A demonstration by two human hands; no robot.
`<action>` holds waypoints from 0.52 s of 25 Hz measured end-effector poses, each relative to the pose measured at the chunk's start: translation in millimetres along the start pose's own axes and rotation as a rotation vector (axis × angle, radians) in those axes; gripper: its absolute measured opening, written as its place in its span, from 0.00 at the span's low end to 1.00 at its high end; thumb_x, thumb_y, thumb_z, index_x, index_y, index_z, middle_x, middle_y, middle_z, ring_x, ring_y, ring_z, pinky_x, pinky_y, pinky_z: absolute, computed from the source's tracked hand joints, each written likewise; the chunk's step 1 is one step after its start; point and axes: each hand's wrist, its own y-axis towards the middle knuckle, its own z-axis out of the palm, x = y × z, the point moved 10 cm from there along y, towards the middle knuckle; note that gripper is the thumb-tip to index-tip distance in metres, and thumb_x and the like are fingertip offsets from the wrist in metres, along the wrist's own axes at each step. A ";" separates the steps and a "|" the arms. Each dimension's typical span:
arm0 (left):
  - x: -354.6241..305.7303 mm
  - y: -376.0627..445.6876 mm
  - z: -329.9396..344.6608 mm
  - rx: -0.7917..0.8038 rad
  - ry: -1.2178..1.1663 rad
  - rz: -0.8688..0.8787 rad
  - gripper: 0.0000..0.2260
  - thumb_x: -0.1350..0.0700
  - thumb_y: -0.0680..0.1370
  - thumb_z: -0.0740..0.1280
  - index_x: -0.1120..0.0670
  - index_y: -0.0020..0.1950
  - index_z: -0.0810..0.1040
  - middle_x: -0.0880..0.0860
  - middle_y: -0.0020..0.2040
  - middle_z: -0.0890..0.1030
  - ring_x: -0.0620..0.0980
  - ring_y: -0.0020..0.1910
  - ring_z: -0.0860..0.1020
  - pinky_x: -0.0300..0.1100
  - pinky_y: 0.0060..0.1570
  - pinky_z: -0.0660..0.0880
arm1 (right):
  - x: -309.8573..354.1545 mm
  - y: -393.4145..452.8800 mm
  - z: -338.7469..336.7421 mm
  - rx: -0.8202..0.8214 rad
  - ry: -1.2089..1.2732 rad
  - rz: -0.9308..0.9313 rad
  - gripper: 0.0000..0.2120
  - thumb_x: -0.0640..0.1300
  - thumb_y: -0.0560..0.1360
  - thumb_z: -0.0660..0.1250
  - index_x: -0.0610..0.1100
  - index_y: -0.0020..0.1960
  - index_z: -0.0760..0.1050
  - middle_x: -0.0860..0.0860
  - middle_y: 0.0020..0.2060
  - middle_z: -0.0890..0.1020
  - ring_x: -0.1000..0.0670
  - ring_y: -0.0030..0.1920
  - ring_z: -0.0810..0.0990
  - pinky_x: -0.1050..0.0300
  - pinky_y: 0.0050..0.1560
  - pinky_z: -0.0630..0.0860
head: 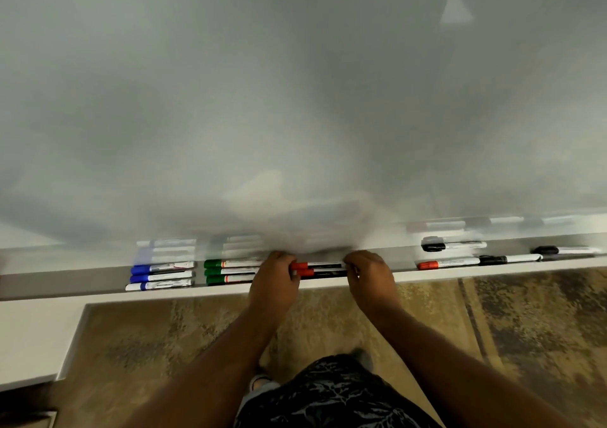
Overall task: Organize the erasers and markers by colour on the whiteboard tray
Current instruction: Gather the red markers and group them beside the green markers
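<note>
Both hands, the left hand (274, 280) and right hand (369, 278), grip the two red-capped markers (320, 269) endwise; she should square them flush beside the green-capped markers (230, 271) on the white whiteboard tray (98, 291).

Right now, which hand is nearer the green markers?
Left. The left hand overlaps the right ends of the green markers; the right hand is farther right, at the red markers' other end.

Along the whiteboard tray (82, 283) lie three blue markers (161, 276) side by side, then three green markers (230, 271), caps leftward. Two red markers (317, 269) lie together mid-tray, gripped at both ends. Farther right lie another red marker (448, 263) and three black markers (509, 258), scattered.
</note>
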 end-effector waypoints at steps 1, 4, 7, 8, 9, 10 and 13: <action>1.0 -0.6 1.2 -0.005 -0.028 -0.025 0.14 0.57 0.77 0.72 0.53 0.63 0.80 0.51 0.59 0.79 0.50 0.56 0.79 0.45 0.60 0.78 | -10.5 -2.7 -5.2 -0.016 0.001 0.047 0.04 0.36 0.76 0.70 0.43 0.48 0.83 0.49 0.43 0.83 0.49 0.43 0.78 0.51 0.43 0.79; 4.7 0.6 8.2 0.021 -0.101 -0.118 0.13 0.59 0.77 0.72 0.56 0.61 0.80 0.54 0.58 0.78 0.52 0.56 0.79 0.49 0.62 0.78 | -25.1 -2.4 -8.2 0.016 -0.011 0.145 0.03 0.41 0.78 0.70 0.43 0.50 0.82 0.49 0.46 0.81 0.49 0.45 0.78 0.53 0.47 0.79; 0.2 1.7 18.1 0.061 -0.145 -0.156 0.08 0.59 0.77 0.71 0.55 0.55 0.81 0.55 0.53 0.80 0.54 0.51 0.81 0.50 0.58 0.80 | -27.9 7.4 2.0 0.096 0.000 0.211 0.07 0.44 0.79 0.70 0.44 0.55 0.82 0.48 0.50 0.81 0.48 0.47 0.79 0.58 0.49 0.75; -3.1 0.7 21.3 0.073 -0.147 -0.163 0.07 0.59 0.77 0.71 0.55 0.54 0.81 0.55 0.53 0.81 0.53 0.50 0.81 0.50 0.57 0.80 | -27.7 9.0 4.8 0.124 0.002 0.228 0.08 0.43 0.78 0.70 0.44 0.56 0.83 0.47 0.51 0.82 0.47 0.48 0.80 0.57 0.50 0.76; -6.1 0.0 23.9 0.076 -0.141 -0.168 0.06 0.59 0.77 0.71 0.54 0.54 0.81 0.56 0.52 0.81 0.53 0.49 0.81 0.49 0.57 0.80 | -28.9 10.2 6.5 0.138 0.010 0.243 0.09 0.43 0.78 0.70 0.43 0.56 0.84 0.46 0.51 0.83 0.46 0.49 0.81 0.55 0.52 0.78; -8.2 -0.2 25.5 0.072 -0.131 -0.170 0.06 0.59 0.77 0.71 0.55 0.54 0.82 0.56 0.52 0.81 0.53 0.49 0.81 0.49 0.56 0.79 | -30.2 10.9 6.0 0.145 0.020 0.256 0.10 0.42 0.77 0.70 0.42 0.57 0.85 0.45 0.52 0.83 0.45 0.50 0.82 0.54 0.54 0.79; -14.1 -2.8 23.7 0.047 -0.079 -0.146 0.07 0.59 0.76 0.70 0.54 0.53 0.82 0.56 0.52 0.79 0.55 0.50 0.80 0.45 0.52 0.77 | -31.8 9.7 2.0 0.173 0.032 0.252 0.10 0.40 0.76 0.69 0.41 0.55 0.85 0.44 0.51 0.84 0.44 0.50 0.82 0.51 0.55 0.80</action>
